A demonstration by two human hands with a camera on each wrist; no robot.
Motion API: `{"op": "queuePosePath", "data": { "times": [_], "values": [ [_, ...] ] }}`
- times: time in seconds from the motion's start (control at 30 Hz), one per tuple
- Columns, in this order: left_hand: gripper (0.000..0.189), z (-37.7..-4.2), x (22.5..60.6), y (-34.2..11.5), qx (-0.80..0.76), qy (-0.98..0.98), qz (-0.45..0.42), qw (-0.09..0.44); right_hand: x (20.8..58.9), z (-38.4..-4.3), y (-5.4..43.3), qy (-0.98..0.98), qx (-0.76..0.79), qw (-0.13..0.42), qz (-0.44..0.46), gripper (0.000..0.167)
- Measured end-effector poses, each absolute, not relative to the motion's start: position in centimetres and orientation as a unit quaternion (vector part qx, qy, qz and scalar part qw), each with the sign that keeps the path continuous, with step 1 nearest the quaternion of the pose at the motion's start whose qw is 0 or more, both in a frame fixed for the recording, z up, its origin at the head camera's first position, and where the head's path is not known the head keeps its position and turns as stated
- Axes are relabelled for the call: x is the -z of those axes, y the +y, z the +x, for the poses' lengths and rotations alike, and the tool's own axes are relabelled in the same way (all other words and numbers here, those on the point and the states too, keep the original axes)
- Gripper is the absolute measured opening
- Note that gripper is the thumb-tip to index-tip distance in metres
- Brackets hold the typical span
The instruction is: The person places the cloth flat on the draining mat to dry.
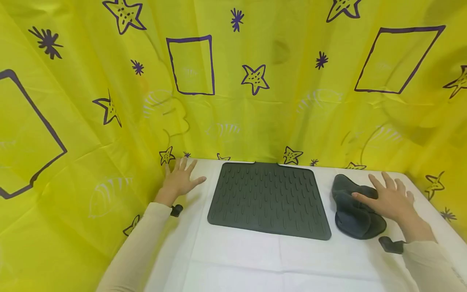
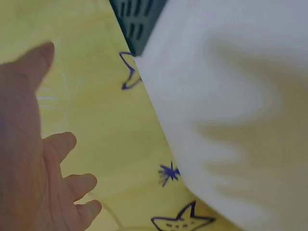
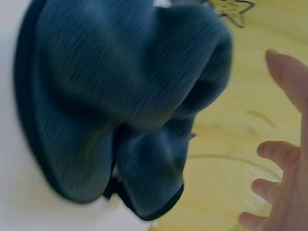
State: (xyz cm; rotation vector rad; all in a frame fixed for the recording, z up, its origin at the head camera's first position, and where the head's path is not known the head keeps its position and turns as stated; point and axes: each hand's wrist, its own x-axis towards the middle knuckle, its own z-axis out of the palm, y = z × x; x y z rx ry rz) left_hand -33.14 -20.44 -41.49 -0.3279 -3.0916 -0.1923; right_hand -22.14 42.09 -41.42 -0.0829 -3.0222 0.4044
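Note:
A dark grey mat with raised drop-shaped ridges lies flat on the white table between the hands. To its right sits a crumpled dark blue-grey cloth with a dark edging, seen close up as folded fabric in the right wrist view. My left hand hovers over the table left of the mat, fingers spread, holding nothing. My right hand is above the cloth's right side with its fingers spread. In the right wrist view that hand stands apart from the cloth, gripping nothing.
A white cover lies over the table. Yellow curtain printed with stars and squares hangs behind the table and along both sides, close to the left hand. Each wrist wears a small dark device.

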Motion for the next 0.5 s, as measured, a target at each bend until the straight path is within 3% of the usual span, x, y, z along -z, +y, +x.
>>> {"op": "queuePosePath", "data": {
  "times": [0.3,0.5],
  "values": [
    [0.064,-32.5,44.3,-16.6,0.208,-0.971,-0.107,0.054,42.3,-22.2,39.2,-0.969,-0.234,0.042,-0.063,0.087],
    [0.042,-32.9,46.4,-13.7,0.337,-0.937,-0.05,0.074,43.6,-22.7,38.1,-0.961,-0.26,0.031,-0.083,0.09]
  ]
}}
